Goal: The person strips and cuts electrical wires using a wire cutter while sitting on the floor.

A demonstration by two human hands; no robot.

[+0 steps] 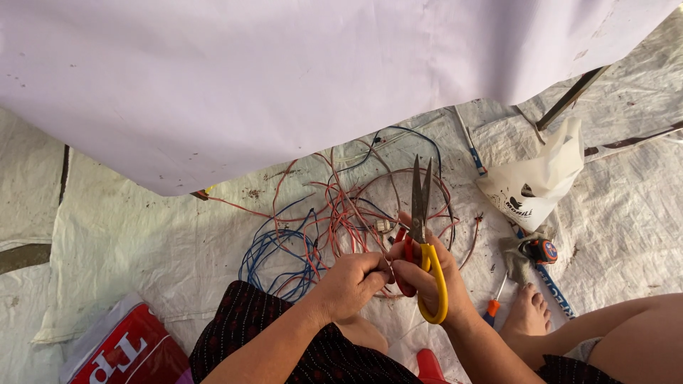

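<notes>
At lower centre the left hand (352,283) pinches a thin wire (389,264), while the right hand (434,274) grips yellow-handled scissors (421,213), blades pointing up-frame. Beyond, mid-frame, tangled red and blue wires (313,227) lie on the white floor sheet (142,227); right of them, a tape measure (544,250).

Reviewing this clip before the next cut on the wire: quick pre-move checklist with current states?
1. Right hand has a grip on the yellow-handled scissors: ok.
2. Scissor blades nearly closed, tips pointing away from the body: ok.
3. Left hand pinches a thin wire beside the handles: ok.
4. Wire seated between the blades: not ok, blades sit above it.
5. Red and blue wire tangle free of the blades: cannot tell.
6. Bare foot away from the blades: ok.
</notes>
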